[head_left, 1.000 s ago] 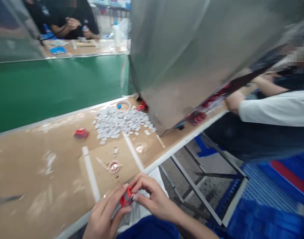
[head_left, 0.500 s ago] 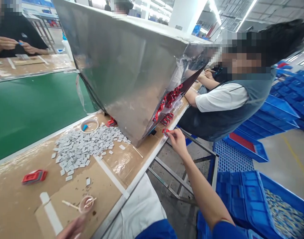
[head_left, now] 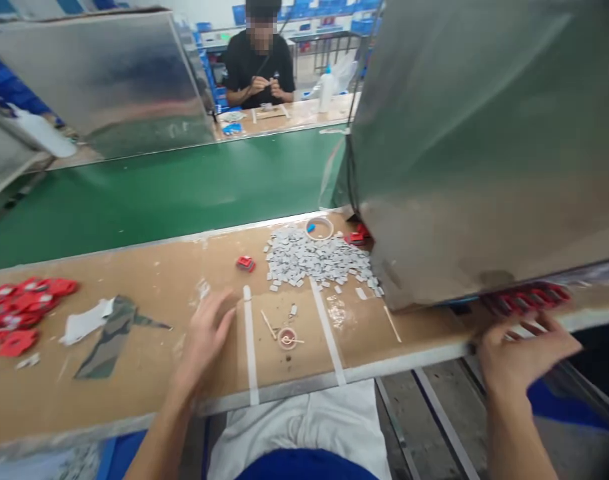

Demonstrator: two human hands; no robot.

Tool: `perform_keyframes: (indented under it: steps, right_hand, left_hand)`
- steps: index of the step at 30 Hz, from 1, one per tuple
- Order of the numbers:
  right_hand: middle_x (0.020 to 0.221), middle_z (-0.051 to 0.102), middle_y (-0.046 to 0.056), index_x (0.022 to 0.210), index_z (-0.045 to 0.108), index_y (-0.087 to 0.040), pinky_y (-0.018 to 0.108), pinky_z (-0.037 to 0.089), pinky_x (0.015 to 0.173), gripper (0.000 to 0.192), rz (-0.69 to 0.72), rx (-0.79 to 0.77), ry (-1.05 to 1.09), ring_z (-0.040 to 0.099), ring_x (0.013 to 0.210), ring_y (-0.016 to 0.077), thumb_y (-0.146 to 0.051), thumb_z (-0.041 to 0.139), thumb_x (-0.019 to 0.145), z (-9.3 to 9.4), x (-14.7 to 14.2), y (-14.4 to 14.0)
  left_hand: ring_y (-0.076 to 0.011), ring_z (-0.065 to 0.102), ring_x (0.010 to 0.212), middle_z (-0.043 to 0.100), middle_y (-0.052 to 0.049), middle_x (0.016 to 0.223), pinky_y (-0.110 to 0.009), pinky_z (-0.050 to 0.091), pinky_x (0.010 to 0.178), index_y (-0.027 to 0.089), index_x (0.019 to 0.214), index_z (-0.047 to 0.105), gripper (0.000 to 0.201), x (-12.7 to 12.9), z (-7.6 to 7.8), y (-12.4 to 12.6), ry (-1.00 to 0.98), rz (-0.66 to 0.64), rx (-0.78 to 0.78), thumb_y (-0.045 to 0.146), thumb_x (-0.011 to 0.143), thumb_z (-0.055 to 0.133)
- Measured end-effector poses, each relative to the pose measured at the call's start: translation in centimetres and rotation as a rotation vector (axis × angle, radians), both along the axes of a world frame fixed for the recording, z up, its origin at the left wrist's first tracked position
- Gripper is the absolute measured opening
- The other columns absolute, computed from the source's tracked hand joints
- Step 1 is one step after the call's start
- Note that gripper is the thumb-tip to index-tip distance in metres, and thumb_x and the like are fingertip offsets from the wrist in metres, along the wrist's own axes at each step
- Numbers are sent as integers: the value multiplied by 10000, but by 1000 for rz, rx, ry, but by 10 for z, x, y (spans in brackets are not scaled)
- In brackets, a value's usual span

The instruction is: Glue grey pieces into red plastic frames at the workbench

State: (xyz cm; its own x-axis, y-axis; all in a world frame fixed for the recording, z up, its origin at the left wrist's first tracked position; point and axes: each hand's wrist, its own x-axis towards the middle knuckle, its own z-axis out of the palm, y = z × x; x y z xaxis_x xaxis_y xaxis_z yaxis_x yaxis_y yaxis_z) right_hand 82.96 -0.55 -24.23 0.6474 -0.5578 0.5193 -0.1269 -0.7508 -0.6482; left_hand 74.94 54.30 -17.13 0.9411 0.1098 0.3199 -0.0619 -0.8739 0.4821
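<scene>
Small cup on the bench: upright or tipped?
Upright. The small cup shows its round mouth facing up, a thin stick jutting past its rim.

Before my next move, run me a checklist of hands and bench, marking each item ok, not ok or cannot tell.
1. Left hand free: ok, nothing shows in it.
2. Right hand at the row of red parts: ok, its fingers overlap the near edge.
3. Right hand's grip on a part: cannot tell, the fingertips are blurred.
4. Small round cup upright: ok, a stick pokes out.
5. Pale grey tiles all heaped together: not ok, a single tile lies near the cup.
</scene>
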Motion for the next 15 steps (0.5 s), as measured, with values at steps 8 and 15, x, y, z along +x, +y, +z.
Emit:
perform_keyframes:
  steps: [8, 15]
  right_hand:
    - [1181, 696, 236, 1293, 571, -155, 580, 595, 805, 581, 55, 204, -100, 736, 1014, 399, -481, 742, 844, -5, -73, 80]
    - [974, 761, 120, 1109, 672, -194, 377, 622, 741, 294, 631, 477, 176, 753, 818, 233, -459, 651, 982, 11, -103, 173]
  left_hand:
    - [-303, 650, 1267, 711, -157, 1345, -501, 485, 1143, 149, 1264, 688, 450, 123, 5, 11, 256, -287, 94, 33, 863, 520]
    - [-266, 692, 1046, 704, -156, 1190, -454, 562, 979, 126, 1369, 574, 420, 54, 10, 16, 194, -133, -45, 247, 968, 533]
